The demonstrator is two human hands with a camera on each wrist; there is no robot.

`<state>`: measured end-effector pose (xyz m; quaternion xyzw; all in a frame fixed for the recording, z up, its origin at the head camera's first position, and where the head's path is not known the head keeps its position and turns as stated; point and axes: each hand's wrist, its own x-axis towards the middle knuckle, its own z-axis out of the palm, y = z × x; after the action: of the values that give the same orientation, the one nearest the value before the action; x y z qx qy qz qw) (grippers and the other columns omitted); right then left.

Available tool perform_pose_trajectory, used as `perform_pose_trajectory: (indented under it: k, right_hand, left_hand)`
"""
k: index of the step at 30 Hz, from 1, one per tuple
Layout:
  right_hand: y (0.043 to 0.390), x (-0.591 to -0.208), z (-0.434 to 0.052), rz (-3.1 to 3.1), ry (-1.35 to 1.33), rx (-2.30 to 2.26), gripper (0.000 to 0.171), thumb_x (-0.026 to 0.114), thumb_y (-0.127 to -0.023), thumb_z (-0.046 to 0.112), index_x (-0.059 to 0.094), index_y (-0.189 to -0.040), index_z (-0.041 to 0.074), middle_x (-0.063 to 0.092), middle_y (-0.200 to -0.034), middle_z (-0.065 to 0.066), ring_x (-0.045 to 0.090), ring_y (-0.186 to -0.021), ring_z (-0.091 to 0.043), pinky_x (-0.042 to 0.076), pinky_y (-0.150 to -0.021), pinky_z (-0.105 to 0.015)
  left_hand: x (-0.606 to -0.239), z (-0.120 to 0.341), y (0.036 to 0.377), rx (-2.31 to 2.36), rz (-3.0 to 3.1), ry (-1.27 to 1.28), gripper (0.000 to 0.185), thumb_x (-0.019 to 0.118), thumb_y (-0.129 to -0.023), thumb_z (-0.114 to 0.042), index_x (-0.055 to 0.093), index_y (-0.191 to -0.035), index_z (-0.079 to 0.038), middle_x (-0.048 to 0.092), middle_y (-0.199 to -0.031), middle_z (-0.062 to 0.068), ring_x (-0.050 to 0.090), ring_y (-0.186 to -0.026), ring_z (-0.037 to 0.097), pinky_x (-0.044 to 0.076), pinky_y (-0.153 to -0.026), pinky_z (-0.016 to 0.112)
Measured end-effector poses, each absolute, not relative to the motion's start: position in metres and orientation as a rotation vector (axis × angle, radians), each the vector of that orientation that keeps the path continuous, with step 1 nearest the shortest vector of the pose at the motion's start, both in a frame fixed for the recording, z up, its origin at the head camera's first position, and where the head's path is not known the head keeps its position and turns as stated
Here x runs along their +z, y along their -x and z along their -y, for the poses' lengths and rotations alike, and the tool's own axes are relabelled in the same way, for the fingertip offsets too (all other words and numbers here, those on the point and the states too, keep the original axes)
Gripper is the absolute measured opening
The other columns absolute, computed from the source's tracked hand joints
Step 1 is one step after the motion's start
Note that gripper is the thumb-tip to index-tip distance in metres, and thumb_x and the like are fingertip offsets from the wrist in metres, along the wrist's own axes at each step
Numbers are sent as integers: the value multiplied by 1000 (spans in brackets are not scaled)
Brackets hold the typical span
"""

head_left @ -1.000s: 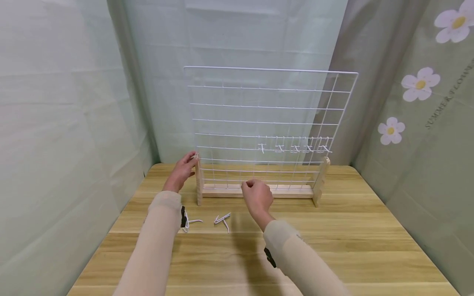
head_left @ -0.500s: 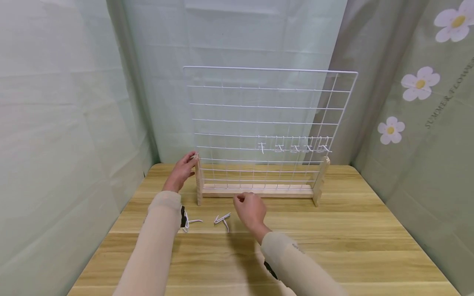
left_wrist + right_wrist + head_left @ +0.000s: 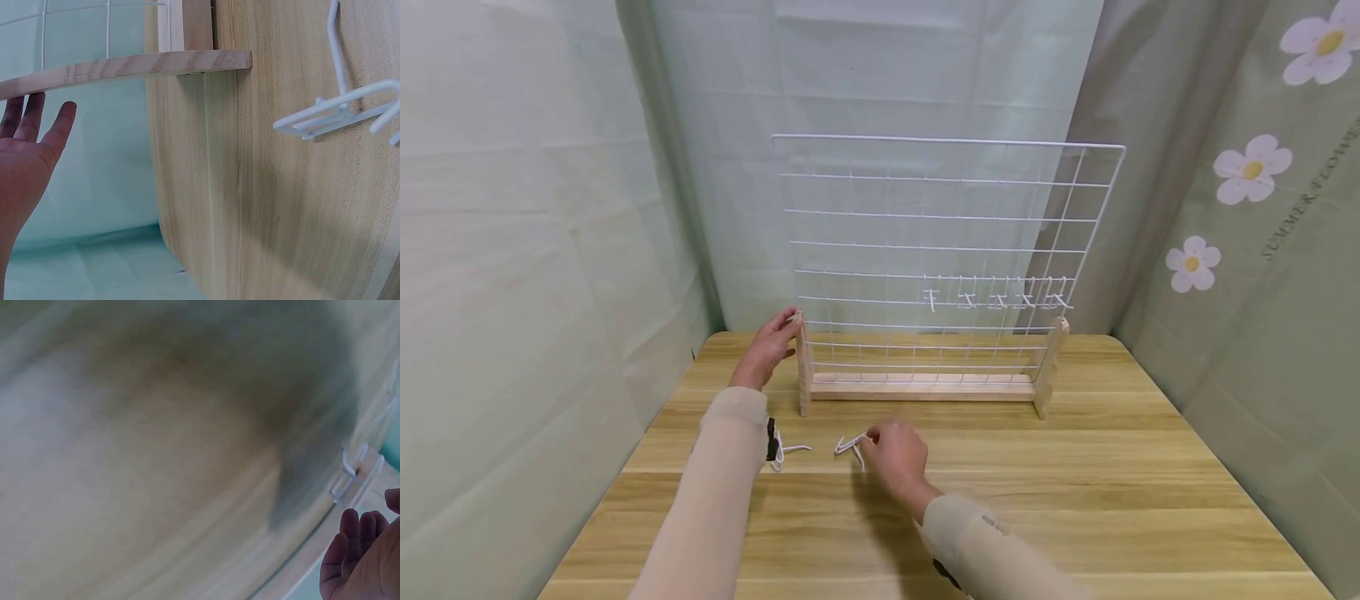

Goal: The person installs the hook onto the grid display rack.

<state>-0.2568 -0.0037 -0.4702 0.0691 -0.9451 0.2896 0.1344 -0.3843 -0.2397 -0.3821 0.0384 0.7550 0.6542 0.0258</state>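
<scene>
My left hand [image 3: 769, 346] rests its fingertips against the top of the left wooden upright [image 3: 805, 367] of a stand. In the left wrist view, its extended fingers [image 3: 60, 128] touch the upright's outer side. The stand carries a white wire grid panel [image 3: 947, 140]. Low over the table, my right hand [image 3: 897, 458] has its fingertips right at the end of a loose white wire hook [image 3: 850, 443]. The right wrist view shows a gap between thumb and loosely bent fingers [image 3: 350, 531], with the hook [image 3: 348, 465] just beyond them. Another white hook [image 3: 795, 448] lies beside my left sleeve, partly hidden.
Several white hooks [image 3: 997, 301] hang in a row on the right half of the grid. A wooden crossbar [image 3: 925, 390] joins the uprights, and the right upright [image 3: 1050, 367] stands opposite. Pale green curtains [image 3: 535, 250] enclose the wooden table [image 3: 1112, 500] at the back and sides.
My right hand has come down and toward me from in front of the grid's lower part to the loose hook. My left hand stays on the upright.
</scene>
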Motion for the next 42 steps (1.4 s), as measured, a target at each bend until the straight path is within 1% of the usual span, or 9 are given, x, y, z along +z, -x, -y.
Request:
perform_pose_trajectory:
  k: [3, 8, 10, 15, 18, 25, 33, 37, 42]
  right_hand:
    - [253, -477, 4, 2761, -214, 806, 11, 72, -84, 28, 80, -82, 20, 66, -74, 9, 57, -64, -11, 43, -50, -31]
    - [250, -487, 5, 2764, -249, 695, 12, 74, -83, 29, 79, -84, 19, 66, -76, 6, 60, -66, -14, 44, -50, -33]
    - [249, -490, 5, 2765, -260, 650, 12, 75, -82, 29, 79, -83, 18, 65, -76, 5, 61, -67, -15, 45, -50, -33]
    - [248, -493, 6, 2779, -273, 575, 13, 77, -80, 30, 79, -83, 17, 63, -76, 5, 61, -68, -15, 46, -51, -33]
    - [249, -494, 7, 2791, -284, 554, 14, 78, -80, 31, 78, -83, 17, 62, -76, 5, 60, -68, -13, 45, -52, -31]
    - [253, -498, 5, 2811, -298, 499, 12, 78, -80, 29, 74, -76, 19, 56, -71, 5, 56, -66, -16, 44, -51, -33]
    - [259, -496, -5, 2837, -291, 450, 9, 77, -82, 26, 77, -86, 18, 64, -81, 2, 61, -73, -19, 49, -54, -35]
    - [262, -497, -12, 2827, -319, 451, 7, 76, -82, 24, 77, -85, 18, 66, -82, 1, 62, -73, -21, 50, -54, -36]
    - [265, -499, -18, 2798, -424, 469, 10, 79, -82, 28, 78, -83, 18, 64, -78, 5, 60, -71, -16, 47, -52, -31]
  left_hand:
    - [-374, 238, 378, 2031, -2302, -114, 58, 42, -108, -29, 19, -160, -12, 20, -162, 15, 22, -146, 32, 22, -117, 54]
    - [-362, 234, 366, 2048, -2264, -113, 57, 41, -108, -23, 19, -159, -9, 19, -162, 18, 21, -146, 35, 20, -117, 56]
    - [-365, 235, 369, 2034, -2284, -129, 58, 41, -108, -26, 19, -159, -9, 18, -162, 19, 21, -146, 36, 21, -116, 58]
    - [-382, 239, 382, 2019, -2346, -148, 60, 41, -108, -33, 19, -159, -11, 21, -162, 17, 25, -145, 34, 25, -115, 56]
    - [-385, 240, 385, 2031, -2338, -136, 59, 41, -108, -32, 20, -160, -12, 22, -162, 16, 24, -145, 32, 24, -116, 55]
    - [-385, 239, 386, 2033, -2345, -123, 58, 42, -108, -34, 24, -159, -14, 25, -161, 15, 27, -144, 32, 26, -116, 54]
    - [-384, 238, 386, 2047, -2345, -130, 57, 42, -108, -31, 23, -159, -11, 24, -161, 15, 27, -144, 32, 25, -116, 55]
    - [-384, 238, 385, 2051, -2341, -132, 57, 41, -108, -31, 23, -159, -11, 24, -161, 16, 27, -144, 32, 26, -116, 55]
    - [-384, 238, 384, 2054, -2336, -148, 57, 41, -109, -31, 23, -159, -11, 24, -161, 16, 26, -144, 33, 24, -116, 55]
